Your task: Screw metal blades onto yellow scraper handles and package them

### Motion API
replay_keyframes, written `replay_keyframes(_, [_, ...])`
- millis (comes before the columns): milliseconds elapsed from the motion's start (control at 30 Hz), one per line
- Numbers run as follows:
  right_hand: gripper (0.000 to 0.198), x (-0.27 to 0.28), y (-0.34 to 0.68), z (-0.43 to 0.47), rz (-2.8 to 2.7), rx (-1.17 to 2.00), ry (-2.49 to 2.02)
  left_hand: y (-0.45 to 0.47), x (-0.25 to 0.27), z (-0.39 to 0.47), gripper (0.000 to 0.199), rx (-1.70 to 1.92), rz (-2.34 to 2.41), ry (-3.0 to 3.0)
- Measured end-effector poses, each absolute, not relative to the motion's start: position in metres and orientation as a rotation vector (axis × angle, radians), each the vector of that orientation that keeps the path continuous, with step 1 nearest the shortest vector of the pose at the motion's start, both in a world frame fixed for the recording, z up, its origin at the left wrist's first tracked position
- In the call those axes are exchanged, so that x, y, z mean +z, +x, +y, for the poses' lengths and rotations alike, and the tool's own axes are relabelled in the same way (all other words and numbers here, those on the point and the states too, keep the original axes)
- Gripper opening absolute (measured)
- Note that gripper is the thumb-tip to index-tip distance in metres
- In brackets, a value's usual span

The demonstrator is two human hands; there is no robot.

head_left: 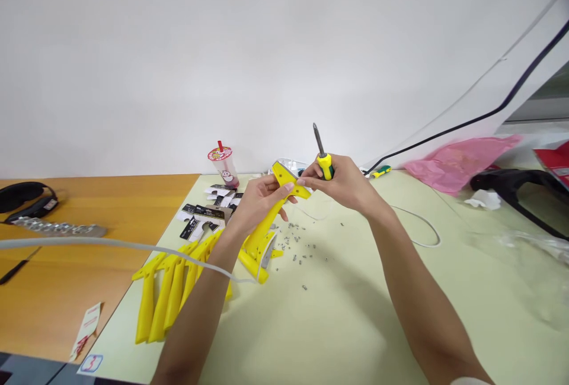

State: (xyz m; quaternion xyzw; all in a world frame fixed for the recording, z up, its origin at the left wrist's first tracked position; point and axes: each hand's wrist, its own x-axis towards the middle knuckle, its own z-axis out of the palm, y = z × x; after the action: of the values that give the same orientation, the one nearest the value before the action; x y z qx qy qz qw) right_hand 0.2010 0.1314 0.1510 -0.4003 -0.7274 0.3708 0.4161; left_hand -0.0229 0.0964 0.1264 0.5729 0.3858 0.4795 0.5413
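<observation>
Above the pale green counter (pixel 355 314): left hand (pixel 260 198) clasping a yellow plastic scraper handle (pixel 267 225), right hand (pixel 344 183) gripping a yellow-handled screwdriver (pixel 323 157), tip up. Loose small metal screws (pixel 297 243) scattered nearby; row of bare yellow plastic handles (pixel 169 290) left, apparently awaiting assembly.

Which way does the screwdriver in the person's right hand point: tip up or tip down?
Tip up. The screwdriver has its shaft rising above the right hand, which grips the handle.

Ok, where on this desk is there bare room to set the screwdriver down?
Bare green mat lies between the forearms, near of the scattered screws, and right of the right hand up to the white cable. Crowded: the yellow parts and cards by the left hand, and the pink bag at far right.
</observation>
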Motion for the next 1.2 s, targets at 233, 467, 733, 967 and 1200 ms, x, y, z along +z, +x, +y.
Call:
replay_keyframes(233, [0.049,0.135,0.178,0.137,-2.037,0.951,-0.985,-0.034,0.087,0.076,0.060,1.226,1.006,1.107])
replay_keyframes(467, [0.039,0.108,0.143,0.135,-2.088,0.973,-0.944,-0.055,0.060,0.058,0.053,1.284,1.102,0.989])
replay_keyframes(733, [0.044,0.097,0.134,0.137,-2.220,0.753,-0.977,-0.071,0.036,0.047,0.045,1.421,1.097,0.835])
replay_keyframes(967, [0.064,0.048,0.188,0.149,-2.472,0.873,-1.167,-0.074,0.019,0.048,0.037,1.590,1.046,0.568])
replay_keyframes(1200, [0.047,0.007,0.257,0.107,-2.450,1.064,-1.294,-0.060,0.017,0.041,0.036,1.506,0.990,0.508])
